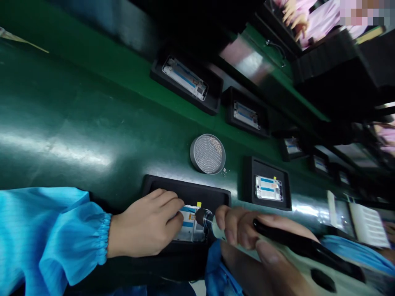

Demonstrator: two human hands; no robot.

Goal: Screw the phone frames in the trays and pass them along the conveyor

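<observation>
Left fingers: bent, pressing down on a white-and-blue rectangular phone frame (189, 224), not clenched; left hand (145, 224) sits over its near end

Right fingers (237, 224): clenched round a slim white-and-black electric screwdriver (217, 229); right hand (265, 250) grips it from behind

Screwdriver tip: black nose right at the phone frame's edge; contact hidden

Phone frame position: lying flat in a black rectangular tray (185, 186), small yellow tab showing

Progress: screws in this phone frame too small to tell; a round grey metal mesh dish (205, 156) holds small loose screws (217, 144), a few beside it

Further along: a similar phone frame (268, 188) in a square black tray (265, 166), more in trays along the dark green bench (61, 123)

Sleeve: bright blue elasticated cuff (105, 236) on left arm

Nearby: a co-worker's hands (294, 18), pink sleeves, top right
</observation>
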